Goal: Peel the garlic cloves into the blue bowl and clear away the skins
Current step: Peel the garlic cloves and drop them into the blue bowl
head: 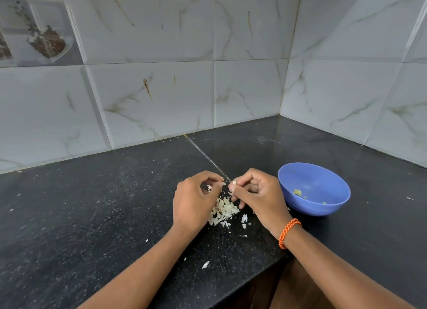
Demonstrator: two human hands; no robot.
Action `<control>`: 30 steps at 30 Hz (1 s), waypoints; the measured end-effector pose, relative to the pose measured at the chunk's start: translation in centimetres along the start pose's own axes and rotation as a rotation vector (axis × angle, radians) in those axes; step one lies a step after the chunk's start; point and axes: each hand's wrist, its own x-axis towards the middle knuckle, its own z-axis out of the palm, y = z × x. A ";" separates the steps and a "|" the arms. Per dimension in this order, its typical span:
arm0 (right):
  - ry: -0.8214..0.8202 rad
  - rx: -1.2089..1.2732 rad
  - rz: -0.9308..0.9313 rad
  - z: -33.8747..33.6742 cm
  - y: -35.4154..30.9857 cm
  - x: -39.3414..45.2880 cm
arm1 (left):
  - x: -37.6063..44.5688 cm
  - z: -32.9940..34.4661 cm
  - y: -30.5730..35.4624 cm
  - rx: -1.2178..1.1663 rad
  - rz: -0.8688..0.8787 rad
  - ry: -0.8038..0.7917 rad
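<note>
**A:** What is the right hand (258, 193) doing?

**B:** Its fingers are curled, with thumb and forefinger pinching a garlic clove (233, 186) at the tips. The left hand (194, 200) sits just across from that pinch, fingers curled as well, nipping a bit of skin (209, 188) between thumb and fingertips. The two sets of fingertips are nearly touching.

**A:** Where do the peelings go?

**B:** Straight below the grip, between the two palms, lies a pile of skins (223, 211) on the black counter (92, 216). Loose flakes (244, 218) trail from it toward the wrists, and one larger flake (205, 264) lies further back, between the forearms.

**A:** And the blue bowl (328, 207)?

**B:** Just beside the right hand, on its outer side, upright on the counter. A few pale peeled cloves (298, 192) rest at the bottom.

**A:** Anything else near?

**B:** An orange cord bracelet (288, 232) circles the right wrist. Beyond the fingertips, marbled wall tiles (161, 96) meet at a corner.
</note>
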 end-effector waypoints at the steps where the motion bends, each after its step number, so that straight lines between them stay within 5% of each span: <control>1: 0.002 -0.002 0.003 0.0 0.1 0.0 | 0.0 0.0 -0.1 -0.005 -0.007 -0.007; 30: 0.030 -0.139 -0.070 -0.1 -0.4 -0.2 | 0.1 0.0 0.1 -0.263 -0.038 -0.107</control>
